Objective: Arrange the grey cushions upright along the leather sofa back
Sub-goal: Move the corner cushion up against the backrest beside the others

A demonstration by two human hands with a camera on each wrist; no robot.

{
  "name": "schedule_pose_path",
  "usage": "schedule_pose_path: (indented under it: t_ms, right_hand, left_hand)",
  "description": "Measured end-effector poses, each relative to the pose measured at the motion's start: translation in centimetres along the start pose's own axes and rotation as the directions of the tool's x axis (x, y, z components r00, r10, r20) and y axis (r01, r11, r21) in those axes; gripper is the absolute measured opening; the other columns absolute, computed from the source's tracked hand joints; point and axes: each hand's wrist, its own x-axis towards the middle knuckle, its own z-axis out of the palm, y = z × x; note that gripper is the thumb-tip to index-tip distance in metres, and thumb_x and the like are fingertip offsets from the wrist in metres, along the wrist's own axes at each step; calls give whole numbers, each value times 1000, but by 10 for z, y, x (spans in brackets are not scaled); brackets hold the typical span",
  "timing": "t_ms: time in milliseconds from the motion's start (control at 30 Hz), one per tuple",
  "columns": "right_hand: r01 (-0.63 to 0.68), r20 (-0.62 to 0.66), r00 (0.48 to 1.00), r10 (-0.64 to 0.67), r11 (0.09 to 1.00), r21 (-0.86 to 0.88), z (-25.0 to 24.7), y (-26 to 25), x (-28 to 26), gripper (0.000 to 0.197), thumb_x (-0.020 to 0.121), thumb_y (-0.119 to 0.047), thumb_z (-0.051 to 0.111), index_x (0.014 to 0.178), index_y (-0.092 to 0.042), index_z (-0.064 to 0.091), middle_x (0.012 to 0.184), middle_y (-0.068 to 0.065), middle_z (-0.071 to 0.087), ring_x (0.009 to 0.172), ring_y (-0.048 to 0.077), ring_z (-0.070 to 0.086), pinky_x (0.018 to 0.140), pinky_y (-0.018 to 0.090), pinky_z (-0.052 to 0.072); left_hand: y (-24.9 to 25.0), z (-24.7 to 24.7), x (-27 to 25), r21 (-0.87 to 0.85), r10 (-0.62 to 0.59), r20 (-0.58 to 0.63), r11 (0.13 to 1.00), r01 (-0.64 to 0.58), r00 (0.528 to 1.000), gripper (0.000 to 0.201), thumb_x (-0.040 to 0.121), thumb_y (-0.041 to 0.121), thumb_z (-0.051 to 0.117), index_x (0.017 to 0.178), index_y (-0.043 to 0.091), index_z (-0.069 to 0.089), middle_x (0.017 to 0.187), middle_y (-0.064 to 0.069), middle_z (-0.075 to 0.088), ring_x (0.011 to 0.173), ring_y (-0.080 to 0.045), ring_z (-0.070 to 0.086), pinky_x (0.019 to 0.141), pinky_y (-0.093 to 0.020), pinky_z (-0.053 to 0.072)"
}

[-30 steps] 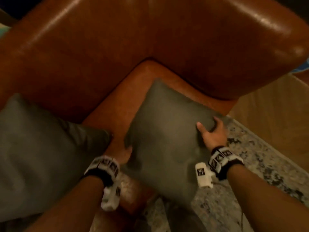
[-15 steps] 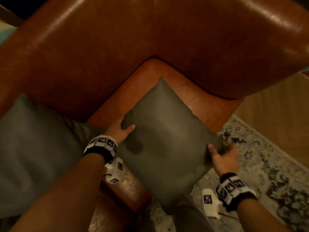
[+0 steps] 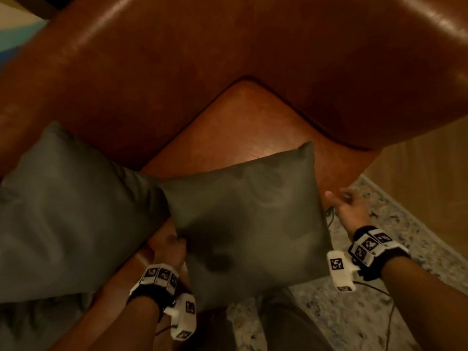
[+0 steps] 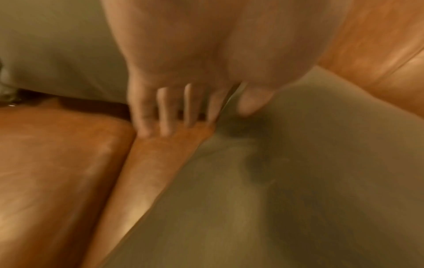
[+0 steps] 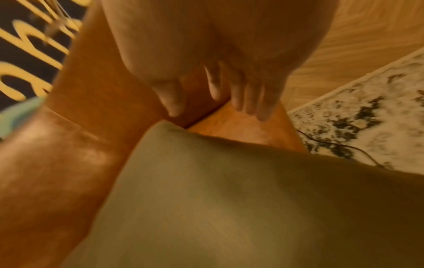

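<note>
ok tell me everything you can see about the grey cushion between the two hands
The square grey cushion looks like soft matte fabric with pointed corners and dimples in its face. It lies tilted at the front of the tan leather seat, overhanging the edge, away from the sofa back. The left hand pinches its left edge; the right hand hovers open off its right edge. Its left corner touches the other grey cushion.

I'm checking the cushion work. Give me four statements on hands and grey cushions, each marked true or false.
1. The left hand grips the square grey cushion at its left edge. True.
2. The right hand grips that cushion. False: it is open beside its right edge.
3. A second grey cushion leans against the brown leather sofa back. True.
4. The square cushion lies on the patterned rug. False: it is over the sofa seat.
</note>
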Motion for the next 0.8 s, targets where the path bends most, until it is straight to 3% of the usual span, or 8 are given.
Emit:
schedule_pose_path:
  t_ms: [133, 233, 300, 366, 433, 566, 700, 800]
  right_hand:
    - [-20, 178, 983, 42, 992, -128, 37, -24, 6, 86, 53, -78, 69, 126, -39, 47, 126, -3, 60, 113, 29, 59, 104, 50, 44]
    - [36, 225, 974, -17, 996, -81, 59, -69, 11, 82, 63, -67, 73, 131, -30, 47, 120, -1, 63, 105, 26, 63, 101, 48, 48]
    - [81, 238, 969, -70, 996, -33, 65, -99, 17, 77, 64, -61, 77, 129, -33, 47, 125, 3, 65, 105, 28, 65, 99, 49, 50]
    - [177, 189, 968, -167, 983, -37, 67, -125, 28, 69, 50, -73, 77, 111, -53, 51, 125, -2, 66, 105, 25, 67, 97, 49, 52]
    - [285, 142, 950, -279, 958, -27, 69, -161, 34, 62, 43, -80, 74, 97, -59, 50, 124, -5, 66, 108, 24, 66, 97, 48, 52]
    - [528, 160, 836, -526, 849, 31, 88, -238, 17, 74, 45, -72, 78, 111, -56, 48, 127, -4, 65, 113, 21, 64, 100, 49, 50]
    - [686, 256, 708, -658, 727, -29, 126, -289, -5, 77, 74, -46, 76, 139, -38, 36, 135, -6, 56, 119, 15, 55, 104, 37, 43]
    - [652, 259, 758, -599, 714, -255, 154, -307, -6, 68, 88, -39, 61, 146, -29, 28, 144, 6, 51, 128, 29, 50, 106, 37, 40]
  left_hand:
    - [16, -19, 52, -456, 28, -88, 887, -65, 996, 88, 67, 75, 57, 134, 18, 54, 145, -17, 53, 134, -38, 49, 115, -52, 35]
    - [41, -34, 57, -588, -49, -39, 809, 17, 998, 101, 59, 75, 60, 137, 11, 52, 140, -13, 57, 127, -38, 55, 112, -52, 41]
    - [54, -51, 46, -615, -31, -108, 788, -42, 994, 101, 53, 72, 67, 136, 16, 54, 142, -10, 56, 126, -36, 56, 112, -50, 41]
    - [66, -69, 27, -671, 20, -181, 728, -139, 983, 75, 51, 67, 71, 116, 30, 65, 134, -7, 63, 119, -33, 61, 107, -51, 46]
    - [78, -86, 11, -747, 61, -246, 624, -229, 967, 37, 67, 55, 70, 98, 36, 66, 124, -4, 66, 113, -30, 63, 104, -53, 49]
    - [98, -125, -6, -752, 102, -468, 475, -457, 878, 25, 73, 53, 60, 95, 40, 62, 110, 5, 68, 111, -24, 63, 103, -54, 49]
    - [96, -147, -1, -757, 73, -544, 388, -526, 836, 36, 92, 39, 53, 127, 31, 52, 108, 15, 64, 112, -19, 60, 105, -52, 48]
    - [99, -153, -1, -779, 132, -482, 388, -493, 866, 50, 101, 31, 44, 149, 32, 32, 143, 0, 52, 132, -25, 49, 110, -49, 42]
